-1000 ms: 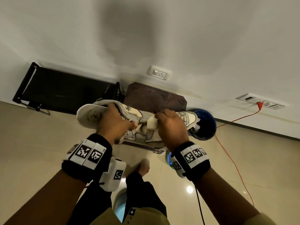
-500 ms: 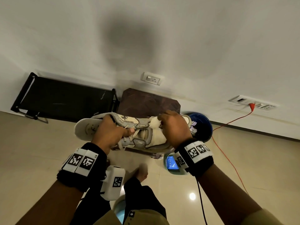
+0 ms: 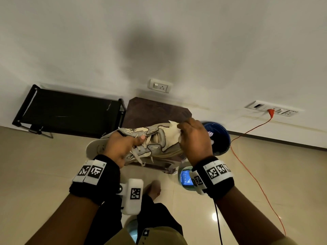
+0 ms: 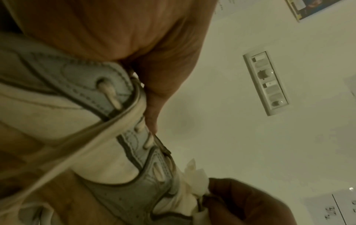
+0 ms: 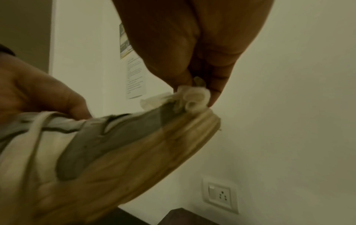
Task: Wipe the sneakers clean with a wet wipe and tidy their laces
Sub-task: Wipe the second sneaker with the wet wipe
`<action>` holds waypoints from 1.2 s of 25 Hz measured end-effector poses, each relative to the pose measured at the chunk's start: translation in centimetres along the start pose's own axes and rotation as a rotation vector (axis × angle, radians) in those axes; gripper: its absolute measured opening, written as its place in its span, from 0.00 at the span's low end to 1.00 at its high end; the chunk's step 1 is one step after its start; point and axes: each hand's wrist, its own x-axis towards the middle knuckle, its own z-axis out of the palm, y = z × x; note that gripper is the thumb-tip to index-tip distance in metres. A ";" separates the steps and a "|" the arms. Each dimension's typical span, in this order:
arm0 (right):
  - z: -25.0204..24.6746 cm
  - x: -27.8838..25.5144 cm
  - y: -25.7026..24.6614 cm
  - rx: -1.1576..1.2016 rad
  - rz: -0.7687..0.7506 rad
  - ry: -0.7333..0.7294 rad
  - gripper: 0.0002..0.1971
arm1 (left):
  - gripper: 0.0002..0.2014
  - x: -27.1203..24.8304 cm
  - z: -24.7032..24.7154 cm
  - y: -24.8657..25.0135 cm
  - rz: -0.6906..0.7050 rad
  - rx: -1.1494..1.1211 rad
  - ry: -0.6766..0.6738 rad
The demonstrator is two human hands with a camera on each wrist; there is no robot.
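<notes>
A cream and grey sneaker (image 3: 155,140) is held in the air above the floor, lying on its side with its toe to the right. My left hand (image 3: 122,147) grips it at the laced middle, thumb (image 4: 154,97) pressed beside the eyelets. Loose laces (image 3: 139,156) hang under it. My right hand (image 3: 192,138) pinches a crumpled white wet wipe (image 3: 174,129) against the toe end. In the right wrist view the wipe (image 5: 192,97) sits bunched at the fingertips on the toe's upper edge, above the tan sole (image 5: 154,149).
Below the shoe stands a dark brown stool (image 3: 155,110) by the white wall. A blue bin (image 3: 219,138) is at its right, a black low rack (image 3: 69,112) at its left. An orange cord (image 3: 247,165) runs across the tiled floor. A wipes pack (image 3: 185,176) lies near my foot.
The right hand has slid the wipe rightwards along the shoe, from the laced middle to the toe end. The left hand keeps its grip on the sneaker.
</notes>
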 end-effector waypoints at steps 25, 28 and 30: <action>8.8 -3.4 -10.0 0.315 -0.017 -0.019 0.04 | 0.11 3.3 -2.7 -3.1 -0.374 -0.670 -0.065; 10.3 -1.9 -9.4 0.286 0.082 -0.055 0.05 | 0.10 4.3 -4.1 -3.7 -0.374 -0.707 -0.058; 11.7 -0.1 -9.3 0.254 0.221 -0.008 0.08 | 0.09 5.5 -4.3 -4.1 -0.364 -0.713 -0.055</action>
